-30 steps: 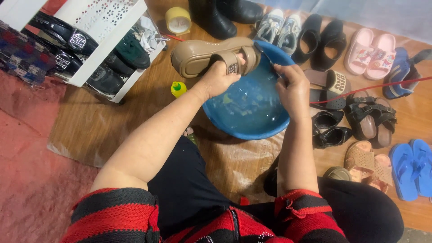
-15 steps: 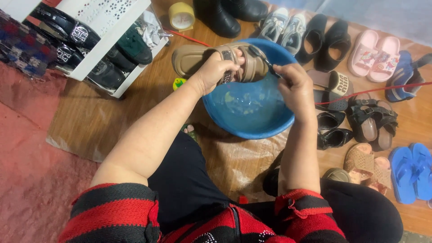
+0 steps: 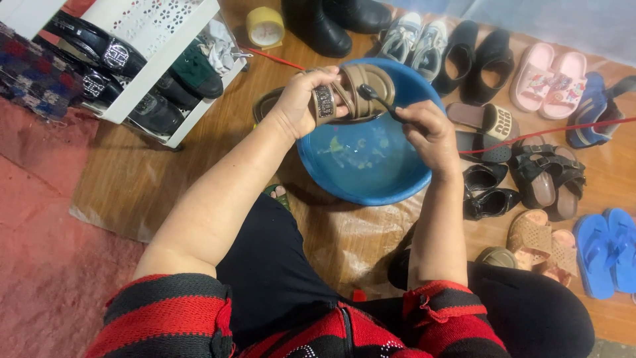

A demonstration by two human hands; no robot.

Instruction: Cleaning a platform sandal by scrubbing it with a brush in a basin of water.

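**Sandal held over the basin**

The left hand (image 3: 301, 103) is closed around a tan sandal (image 3: 351, 93) above the blue basin (image 3: 371, 179). The right hand (image 3: 427, 132) grips a dark brush (image 3: 381, 99) touching it. Beyond the grip: yellow tape roll (image 3: 265, 26), black boots (image 3: 324, 26).

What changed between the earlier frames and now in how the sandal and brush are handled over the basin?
The left hand turned the tan sandal from lying across the rim to angled over the blue basin. The right hand rose and brought its dark brush onto the sandal. Basin and surrounding shoes stayed put.
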